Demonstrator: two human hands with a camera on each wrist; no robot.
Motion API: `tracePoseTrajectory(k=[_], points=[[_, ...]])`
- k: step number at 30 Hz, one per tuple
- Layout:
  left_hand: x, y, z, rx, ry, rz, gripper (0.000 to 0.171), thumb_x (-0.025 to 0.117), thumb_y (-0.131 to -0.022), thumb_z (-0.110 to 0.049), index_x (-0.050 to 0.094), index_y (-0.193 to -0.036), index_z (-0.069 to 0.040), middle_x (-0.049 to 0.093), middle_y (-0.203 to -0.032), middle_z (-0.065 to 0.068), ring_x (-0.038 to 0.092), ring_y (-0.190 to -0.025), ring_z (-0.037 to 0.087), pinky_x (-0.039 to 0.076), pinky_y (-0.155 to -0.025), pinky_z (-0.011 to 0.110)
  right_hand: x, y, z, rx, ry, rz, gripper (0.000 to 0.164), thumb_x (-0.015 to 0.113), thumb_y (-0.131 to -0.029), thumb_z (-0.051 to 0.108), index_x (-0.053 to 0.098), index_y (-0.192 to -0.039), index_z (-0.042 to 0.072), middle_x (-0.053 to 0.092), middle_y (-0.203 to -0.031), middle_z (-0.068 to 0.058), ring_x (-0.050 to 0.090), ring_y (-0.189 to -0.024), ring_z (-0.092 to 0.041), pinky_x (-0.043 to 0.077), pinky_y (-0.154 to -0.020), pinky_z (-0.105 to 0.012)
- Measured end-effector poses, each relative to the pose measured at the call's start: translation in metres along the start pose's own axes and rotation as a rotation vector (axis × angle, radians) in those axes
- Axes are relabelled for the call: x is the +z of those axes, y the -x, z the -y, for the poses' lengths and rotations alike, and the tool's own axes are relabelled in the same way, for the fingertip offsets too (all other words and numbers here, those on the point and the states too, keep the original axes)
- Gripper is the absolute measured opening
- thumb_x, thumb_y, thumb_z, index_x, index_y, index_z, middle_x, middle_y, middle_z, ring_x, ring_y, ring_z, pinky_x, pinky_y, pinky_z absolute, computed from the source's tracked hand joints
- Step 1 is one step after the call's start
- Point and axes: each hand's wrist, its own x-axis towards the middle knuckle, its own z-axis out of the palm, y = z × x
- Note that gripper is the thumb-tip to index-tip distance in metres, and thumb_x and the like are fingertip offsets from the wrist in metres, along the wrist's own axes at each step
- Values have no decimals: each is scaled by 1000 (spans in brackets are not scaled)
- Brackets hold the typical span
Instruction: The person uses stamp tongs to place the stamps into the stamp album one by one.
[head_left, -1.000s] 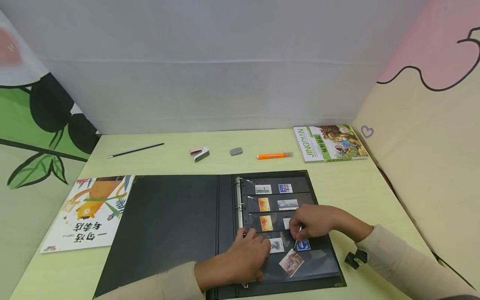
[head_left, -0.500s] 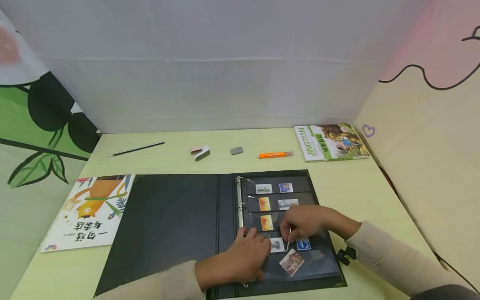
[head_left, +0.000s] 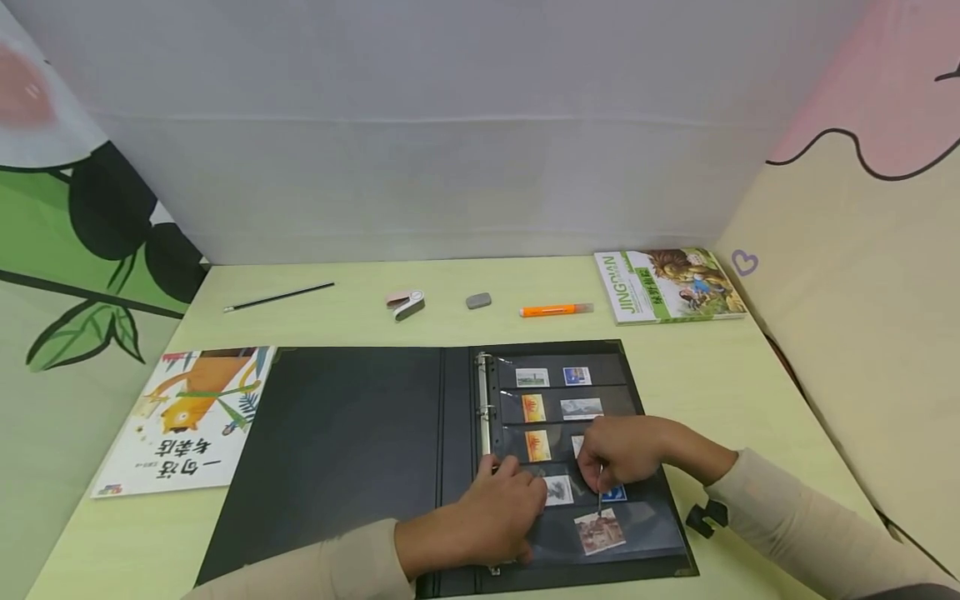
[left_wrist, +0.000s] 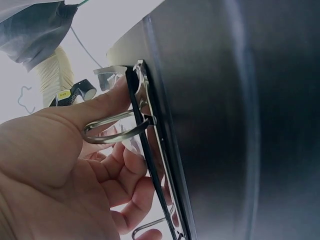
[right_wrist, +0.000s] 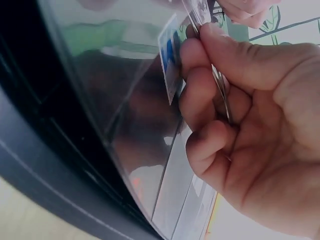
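A black stamp album (head_left: 352, 433) lies wide open, with a clear-pocket page (head_left: 645, 529) clipped into its metal rings (head_left: 483, 400). My left hand (head_left: 495, 508) rests on the page's ring side, fingers bent and touching it near the rings. Between thumb and fingers, my right hand (head_left: 626, 450) pinches metal tweezers (right_wrist: 222, 95), their tips pointing down onto a brownish stamp (head_left: 600, 537). That stamp sits slightly tilted at the lowest pocket row. Partly behind the right hand is a blue stamp (head_left: 614, 493); a grey stamp (head_left: 558, 490) lies beside the left fingers.
Along the back stand a black stick-like pencil (head_left: 279, 297), a small stapler (head_left: 406, 305), a grey eraser (head_left: 478, 301), an orange marker (head_left: 557, 310) and a green-and-white book (head_left: 671, 286). A picture book (head_left: 187, 417) lies partly under the album's left side. Several stamps fill the upper rows.
The brownish stamp has turned from a diamond angle to nearly square and shifted slightly. The right hand with the tweezers went left, then back right to that stamp's upper edge. The left hand stays put.
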Motion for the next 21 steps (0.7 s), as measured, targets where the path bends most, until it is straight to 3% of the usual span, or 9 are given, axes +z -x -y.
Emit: tracePoseTrajectory(k=[14,18,21], points=[[-1,-2,2,-10,50,33,49,86,-62,-47,51,-88,-26,57,-90,-11,44,-93,13,32,-94,45,2,3,-9,30,-30,4,24,71,-80,8,66,-68,27,59,-63,16,49,-60,1,40,-59,-18],[-1,-1,2,-16,49,38,48,86,-62,-47,51,-88,-27,57,-91,-12,43,-94,12,32,-95,45,-1,11,-21,15,-66,-59,20,70,-83,11,66,-72,27,59,-66,16,48,-60,2,40,-58,-18],[0,0,2,-10,42,27,48,86,-61,-48,52,-88,-28,57,-91,-12,43,-92,12,33,-94,45,-4,21,-38,-12,-126,-165,13,67,-87,14,69,-81,26,62,-75,16,52,-65,2,44,-61,-19]])
